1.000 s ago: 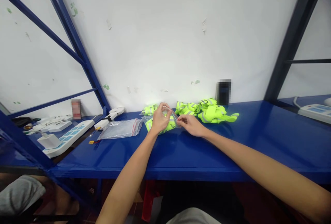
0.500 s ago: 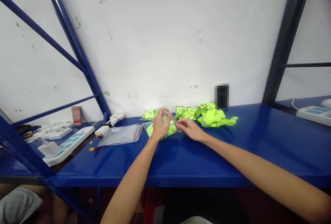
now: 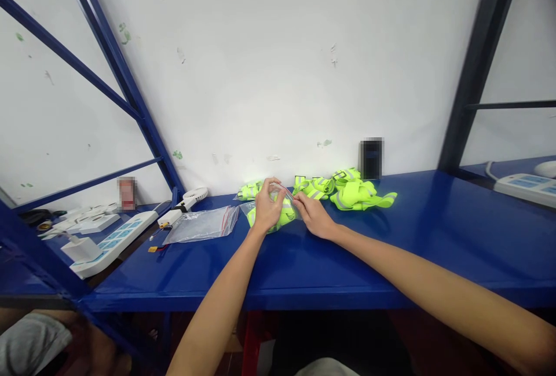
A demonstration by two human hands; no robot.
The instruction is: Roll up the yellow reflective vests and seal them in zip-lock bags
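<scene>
Between my hands is a clear zip bag (image 3: 287, 211) with a bright yellow-green reflective strap folded inside. My left hand (image 3: 268, 207) is closed on the bag's upper edge, thumb and fingers pinching it. The fingers of my right hand (image 3: 311, 211) pinch the same edge at its right end, by the red seal line. Behind my left hand lies another bagged reflective strap (image 3: 248, 191). Loose yellow-green straps with grey bands (image 3: 358, 193) are heaped just beyond my right hand. A stack of flat clear zip bags (image 3: 200, 225) lies to the left.
A small white fan (image 3: 195, 193) and a wired connector (image 3: 153, 249) are at the table's left. A dark blurred device (image 3: 370, 159) leans on the wall. Power strips (image 3: 117, 244) sit beyond the blue frame post (image 3: 125, 86). A person's leg shows at lower left.
My right hand has slid slightly left and up along the bag's edge, closer to my left hand. My left hand keeps its grip. The whole view has shifted a little.
</scene>
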